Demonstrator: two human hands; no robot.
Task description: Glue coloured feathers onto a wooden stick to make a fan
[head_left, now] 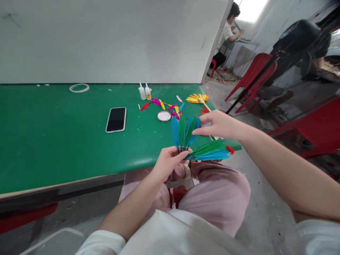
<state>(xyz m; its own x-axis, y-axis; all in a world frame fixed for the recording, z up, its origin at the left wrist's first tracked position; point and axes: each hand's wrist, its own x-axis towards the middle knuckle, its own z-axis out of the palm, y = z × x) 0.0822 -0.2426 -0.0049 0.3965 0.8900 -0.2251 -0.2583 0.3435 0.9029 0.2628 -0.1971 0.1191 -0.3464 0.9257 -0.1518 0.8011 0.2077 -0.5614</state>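
Note:
My left hand pinches the quill ends of a fan of blue and green feathers near the table's front edge. Some of its feathers stand up and others spread to the right, over my lap. My right hand is at the upper right of the fan, with thumb and forefinger closed about the tip of a blue feather. Past that hand lies a fan of yellow and orange feathers on a pale stick. Loose pink, yellow and blue feathers lie behind the fan.
On the green table are a phone, two small glue bottles, a round white lid, a red feather and a white ring. A white panel rises behind. Red chairs and other people are at right.

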